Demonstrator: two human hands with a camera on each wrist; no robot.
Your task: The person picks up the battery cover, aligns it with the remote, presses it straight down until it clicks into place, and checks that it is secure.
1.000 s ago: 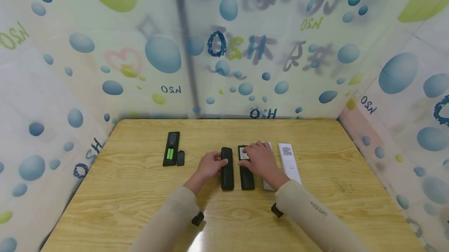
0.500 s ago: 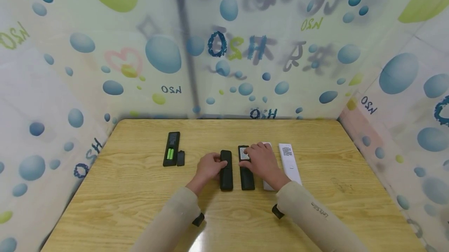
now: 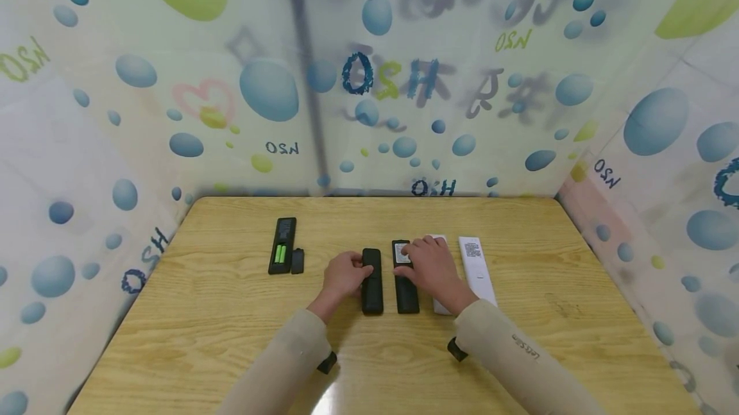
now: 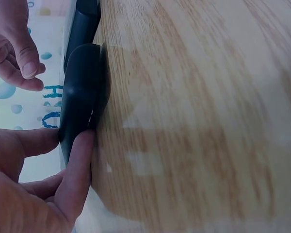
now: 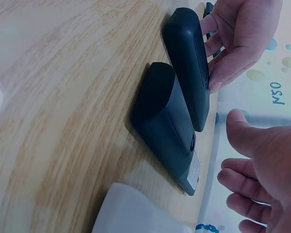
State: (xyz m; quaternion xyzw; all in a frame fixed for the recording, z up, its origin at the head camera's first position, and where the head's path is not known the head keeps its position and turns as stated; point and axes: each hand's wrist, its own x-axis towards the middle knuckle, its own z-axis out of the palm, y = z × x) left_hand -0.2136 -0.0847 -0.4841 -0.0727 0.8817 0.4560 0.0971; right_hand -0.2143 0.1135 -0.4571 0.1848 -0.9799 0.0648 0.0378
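Note:
My left hand [image 3: 344, 275] holds a black remote control [image 3: 372, 281] by its left side, thumb on the upturned face and fingers along the edge. In the left wrist view the pinched remote [image 4: 80, 92] lies low at the wooden table. My right hand [image 3: 432, 265] hovers with loosely bent fingers over a second black remote [image 3: 407, 296] with a white label. Seen from the right wrist, that hand [image 5: 266, 165] stands apart from the labelled remote [image 5: 160, 111]. A white remote [image 3: 441, 306] lies partly hidden beneath the right hand and forearm.
Another white remote [image 3: 476, 267] lies to the right. At the left, a black remote [image 3: 281, 245] shows green batteries in its uncovered compartment, and a small black battery cover [image 3: 297, 261] is beside it. Patterned curtains [image 3: 369, 165] stand behind the wooden table [image 3: 369, 370].
The left hand has brought its black remote slightly nearer the person and a touch left, mostly in the first half second. The right hand has barely shifted.

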